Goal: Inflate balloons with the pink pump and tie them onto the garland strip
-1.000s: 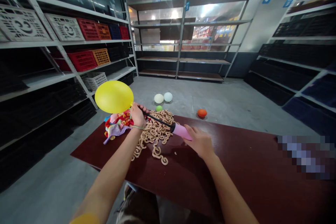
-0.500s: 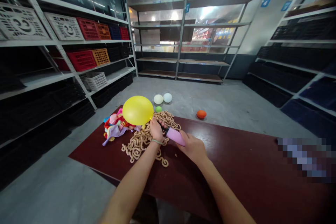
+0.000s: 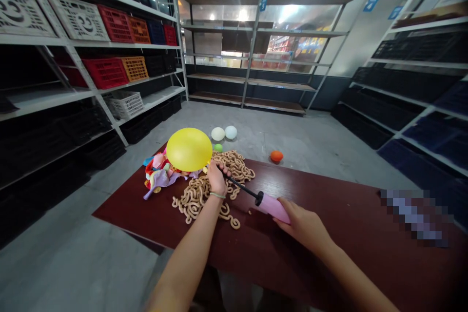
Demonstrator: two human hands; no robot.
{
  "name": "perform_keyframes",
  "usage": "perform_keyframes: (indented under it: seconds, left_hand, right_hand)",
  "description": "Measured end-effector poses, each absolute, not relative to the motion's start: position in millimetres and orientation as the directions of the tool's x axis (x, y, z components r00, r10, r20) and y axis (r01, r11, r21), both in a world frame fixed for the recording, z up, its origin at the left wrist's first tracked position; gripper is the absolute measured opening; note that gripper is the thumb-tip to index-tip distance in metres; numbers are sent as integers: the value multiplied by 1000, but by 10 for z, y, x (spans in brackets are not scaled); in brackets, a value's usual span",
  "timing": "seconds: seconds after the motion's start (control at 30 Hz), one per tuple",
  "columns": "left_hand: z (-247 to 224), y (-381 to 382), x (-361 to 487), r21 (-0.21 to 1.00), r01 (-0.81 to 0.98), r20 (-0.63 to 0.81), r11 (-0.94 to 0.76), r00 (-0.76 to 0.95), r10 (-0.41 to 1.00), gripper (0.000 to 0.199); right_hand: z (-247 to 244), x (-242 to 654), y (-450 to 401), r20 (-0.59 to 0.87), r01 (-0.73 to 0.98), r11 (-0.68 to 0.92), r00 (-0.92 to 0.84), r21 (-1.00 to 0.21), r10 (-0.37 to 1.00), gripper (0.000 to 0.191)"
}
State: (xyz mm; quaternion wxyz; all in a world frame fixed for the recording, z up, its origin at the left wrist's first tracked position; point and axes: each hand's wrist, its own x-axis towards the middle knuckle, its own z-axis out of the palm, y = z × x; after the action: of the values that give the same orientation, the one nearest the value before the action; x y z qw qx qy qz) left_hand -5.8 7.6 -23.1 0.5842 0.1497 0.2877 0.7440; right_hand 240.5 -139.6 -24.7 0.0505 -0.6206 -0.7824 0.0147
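The dark red table [image 3: 127, 214] carries a tangled heap of tan chain [image 3: 192, 200] and a pile of deflated balloons [image 3: 161, 175].

The head-worn camera looks forward and down (fairly close) at a yellow balloon [image 3: 189, 149].

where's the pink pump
In the head view, the pink plastic hand pump lies over the dark red table by the right hand, beside a tan coiled heap.
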Motion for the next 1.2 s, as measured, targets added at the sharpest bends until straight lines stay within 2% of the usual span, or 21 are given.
perform_keyframes:
  seconds: [0.13,0.33,0.5,0.67,0.83,0.97,1.2]
  left_hand:
    - [-275,9,-31,603,-788,-128,-122,-247,960,26]
    - [-357,-21,-2,598,-801,-182,13,-120,976,20]
    - [-343,69,-59,600,-800,-175,-6,-139,975,20]
    - [-310,64,-70,610,-792,-155,-28,-154,976,20]
    - [-314,-16,-23,580,-815,-172,15,-104,980,22]
    - [-345,-6,-49,576,-816,-193,41,-88,977,21]
    - [-347,57,-121,551,-834,-188,22,-98,977,21]
  right_hand:
    - [-88,1957,-1329,-17,985,171,-172,-34,985,44]
    - [68,1242,-1234,-77,994,78,-84,-82,993,39]
    - [10,1556,-1544,-127,993,76,-88,-95,988,46]
    - [63,1737,-1671,-223,993,38,-62,-112,973,41]
    - [143,1354,-1314,-172,988,60,-85,-145,982,37]
    - [128,1216,-1206,-141,991,64,-81,-121,987,39]
    - [250,1753,-1669,-280,994,30,-60,-108,958,45]
